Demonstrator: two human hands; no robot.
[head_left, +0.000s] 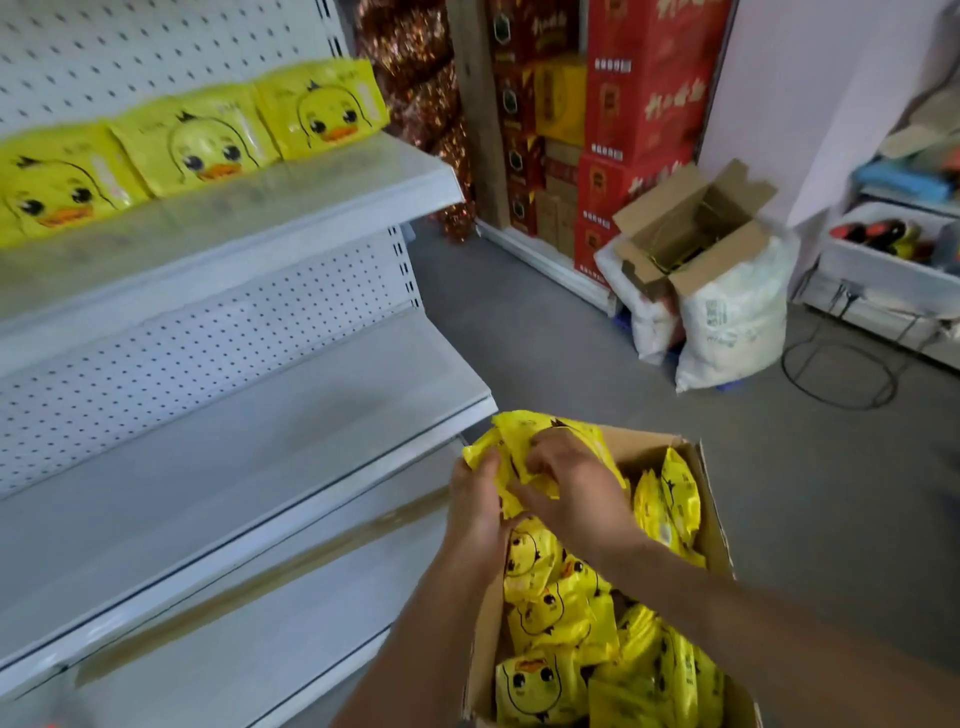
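A brown cardboard box (714, 525) on the floor at lower right is full of yellow packets printed with a duck face (540, 680). Above its far end, both my hands hold a small bunch of these yellow packets (511, 441). My left hand (475, 501) grips the bunch from the left and below. My right hand (566, 480) lies over the top with its fingers curled into the packets. Three matching yellow packets (202, 137) stand in a row on the upper white shelf (322, 208).
The white pegboard shelving unit fills the left, with a bare middle shelf (249, 467) and lower shelf (260, 639). Red cartons (644, 93) are stacked at the back. An open cardboard box (691, 228) sits on white sacks (732, 322). A black cable (841, 379) loops on the grey floor.
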